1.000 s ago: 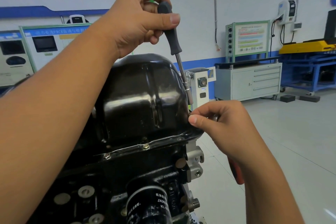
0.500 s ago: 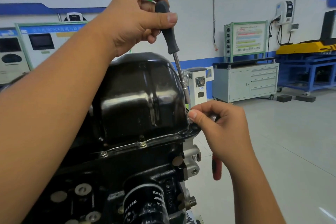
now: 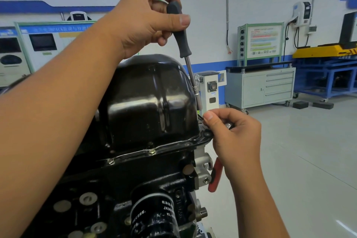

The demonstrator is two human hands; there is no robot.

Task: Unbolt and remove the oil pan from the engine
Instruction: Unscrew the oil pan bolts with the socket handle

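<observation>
1. Black and glossy, the oil pan (image 3: pixel 150 100) sits on top of the engine (image 3: pixel 123 185), its flange still bolted along the near edge – it lies directly below the left hand and just left of the right hand.
2. The left hand (image 3: pixel 146 19) is raised above the pan, fingers and thumb curled round the black handle of a nut driver (image 3: pixel 185 48).
3. The driver slants down from that hand, its steel shaft running along the pan's right side to the flange corner beside the right hand's thumb.
4. The right hand (image 3: pixel 233 137) is at the pan's right corner, thumb and forefinger pinched together at the driver's tip – what they pinch is hidden.
5. Below the right wrist hangs a red-handled lever (image 3: pixel 215 176).
6. Two flange bolts (image 3: pixel 152 152) show on the near edge, below the left forearm.
</observation>
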